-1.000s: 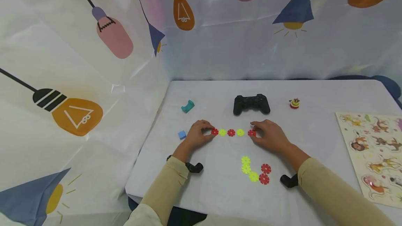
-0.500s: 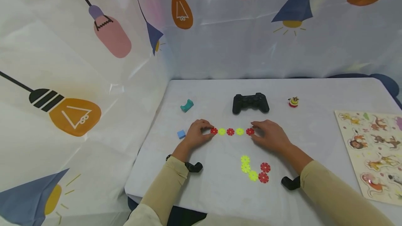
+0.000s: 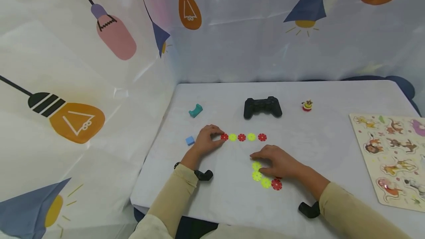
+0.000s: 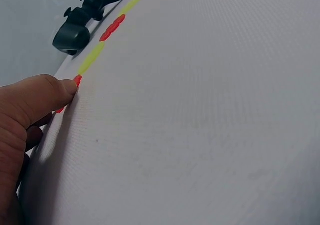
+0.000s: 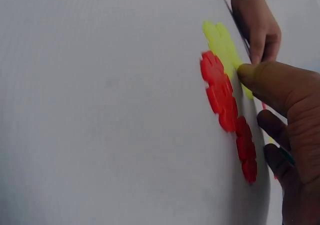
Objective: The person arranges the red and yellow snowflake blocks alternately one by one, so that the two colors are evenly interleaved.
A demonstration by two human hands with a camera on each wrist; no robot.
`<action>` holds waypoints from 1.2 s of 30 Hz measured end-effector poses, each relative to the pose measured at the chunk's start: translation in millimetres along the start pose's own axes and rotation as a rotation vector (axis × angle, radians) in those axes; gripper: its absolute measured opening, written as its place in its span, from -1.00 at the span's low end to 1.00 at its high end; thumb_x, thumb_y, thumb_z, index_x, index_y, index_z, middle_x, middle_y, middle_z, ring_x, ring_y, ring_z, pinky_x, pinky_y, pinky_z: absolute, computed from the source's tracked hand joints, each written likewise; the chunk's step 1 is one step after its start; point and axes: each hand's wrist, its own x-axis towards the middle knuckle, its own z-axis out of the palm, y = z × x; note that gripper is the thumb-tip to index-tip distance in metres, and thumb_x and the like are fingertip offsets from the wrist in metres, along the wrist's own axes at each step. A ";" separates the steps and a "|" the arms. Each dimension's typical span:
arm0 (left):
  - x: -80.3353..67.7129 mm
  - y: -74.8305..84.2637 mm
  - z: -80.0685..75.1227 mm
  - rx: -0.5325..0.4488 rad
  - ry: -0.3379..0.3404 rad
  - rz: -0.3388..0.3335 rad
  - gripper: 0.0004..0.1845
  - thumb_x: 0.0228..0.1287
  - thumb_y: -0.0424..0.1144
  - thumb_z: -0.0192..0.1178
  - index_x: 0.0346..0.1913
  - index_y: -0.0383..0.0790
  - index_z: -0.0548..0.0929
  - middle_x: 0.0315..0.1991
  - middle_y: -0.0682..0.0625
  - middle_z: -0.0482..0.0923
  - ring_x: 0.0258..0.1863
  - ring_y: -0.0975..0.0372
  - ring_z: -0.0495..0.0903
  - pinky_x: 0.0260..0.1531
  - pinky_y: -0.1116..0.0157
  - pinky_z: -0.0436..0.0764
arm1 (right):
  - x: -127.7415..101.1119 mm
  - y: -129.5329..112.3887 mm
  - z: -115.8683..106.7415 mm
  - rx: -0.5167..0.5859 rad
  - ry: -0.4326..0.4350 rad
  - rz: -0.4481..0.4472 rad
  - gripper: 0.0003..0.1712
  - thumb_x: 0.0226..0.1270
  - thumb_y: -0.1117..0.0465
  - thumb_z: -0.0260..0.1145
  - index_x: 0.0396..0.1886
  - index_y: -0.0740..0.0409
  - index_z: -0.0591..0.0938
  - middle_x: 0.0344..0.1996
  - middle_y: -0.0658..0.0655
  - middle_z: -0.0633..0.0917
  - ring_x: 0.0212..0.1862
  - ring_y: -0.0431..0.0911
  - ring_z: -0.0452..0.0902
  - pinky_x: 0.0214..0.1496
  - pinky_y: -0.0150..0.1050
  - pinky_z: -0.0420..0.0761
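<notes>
A row of red and yellow flower discs (image 3: pixel 241 137) lies in the middle of the white table (image 3: pixel 332 95). My left hand (image 3: pixel 219 138) pinches the red disc (image 3: pixel 224 137) at the row's left end; in the left wrist view the thumb (image 4: pixel 50 92) presses that red disc (image 4: pixel 77 80). Nearer me lies a loose pile of yellow discs (image 3: pixel 256 175) and a red disc (image 3: pixel 276 184). My right hand (image 3: pixel 258 159) rests over this pile with fingers fairly straight. In the right wrist view its thumb (image 5: pixel 265 77) touches a yellow disc (image 5: pixel 222 45) beside red discs (image 5: pixel 217 85).
A black game controller (image 3: pixel 262 107) sits behind the row, with a small toy figure (image 3: pixel 307 105) to its right. A teal block (image 3: pixel 195 110) and a blue cube (image 3: pixel 190 140) lie left. An animal puzzle board (image 3: pixel 391 154) occupies the right edge. Printed curtains surround the table.
My right hand left the red disc at the row's right end and moved toward me onto the loose pile. The left hand stayed at the row's left end.
</notes>
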 end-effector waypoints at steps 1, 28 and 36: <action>0.3 0.3 0.0 -0.002 -0.007 -0.004 -0.71 0.16 -0.11 0.44 -0.04 0.01 0.75 -0.06 0.21 0.57 0.02 0.28 0.48 0.10 0.20 0.46 | 1.2 -0.9 1.0 -0.001 -0.006 -0.001 -0.41 0.15 0.05 0.52 0.22 -0.11 0.62 -0.03 -0.26 0.62 0.01 -0.26 0.46 0.04 -0.14 0.55; 0.3 3.2 -1.6 -0.005 -0.028 -0.042 -0.71 0.17 -0.08 0.43 -0.03 0.03 0.74 -0.04 0.23 0.56 0.04 0.31 0.46 0.13 0.22 0.43 | 7.3 53.3 -26.7 -0.092 0.294 0.414 -0.38 0.18 0.11 0.48 0.25 0.15 0.58 0.03 0.16 0.66 0.07 0.10 0.50 0.11 0.13 0.50; -0.6 4.3 -3.5 0.007 -0.022 -0.031 -0.70 0.15 -0.09 0.44 -0.03 0.02 0.75 -0.05 0.21 0.56 0.04 0.29 0.46 0.11 0.21 0.45 | -8.5 48.3 -28.2 -0.065 0.261 0.338 -0.42 0.19 0.09 0.48 0.23 0.01 0.61 0.02 0.04 0.66 0.07 0.01 0.51 0.08 0.10 0.53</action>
